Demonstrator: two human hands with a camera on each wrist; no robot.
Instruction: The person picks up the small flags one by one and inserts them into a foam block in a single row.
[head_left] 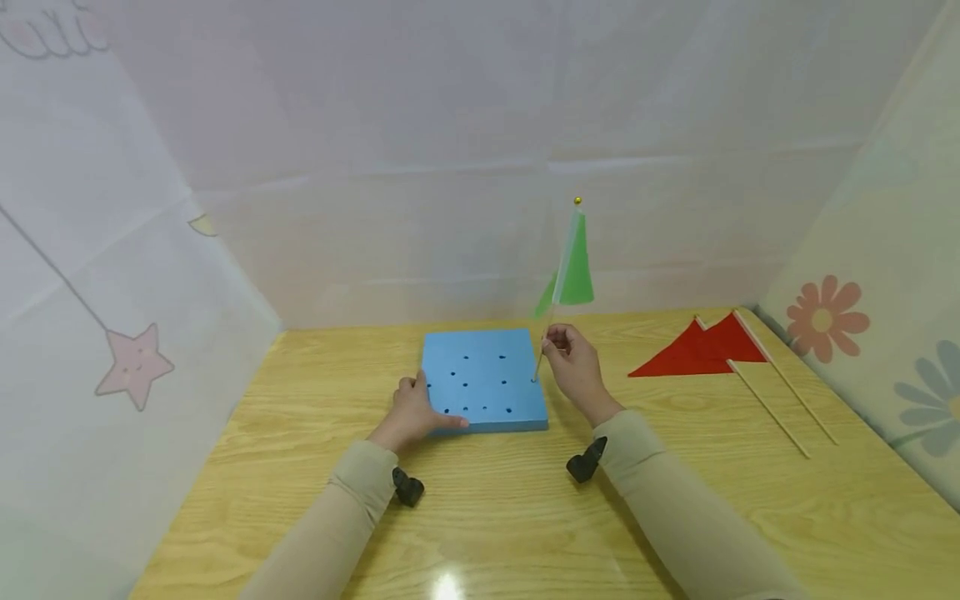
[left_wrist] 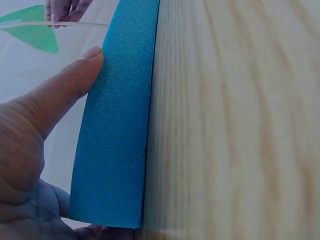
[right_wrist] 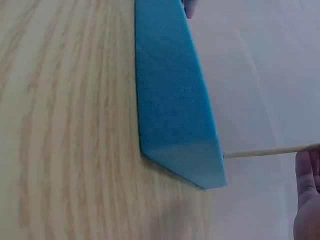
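A flat blue foam block (head_left: pixel 483 346) with several small dark holes lies on the table. My left hand (head_left: pixel 412 410) grips its near left corner, thumb along the front edge and fingers at the left side. With thumb and fingertips, my right hand (head_left: pixel 574 364) pinches the thin wooden stick of a green pennant flag (head_left: pixel 576 271), tilted slightly to the right and topped by a gold bead. The stick's lower end (head_left: pixel 536 375) stands at a hole near the block's right edge. In the right wrist view, the stick (right_wrist: pixel 265 152) meets the block's top face.
Two red pennant flags (head_left: pixel 705 350) lie overlapped on the table at the right, their sticks slanting toward the near right. Pale cloth walls (head_left: pixel 420 242) enclose the wooden table (head_left: pixel 480 525) at the back and both sides.
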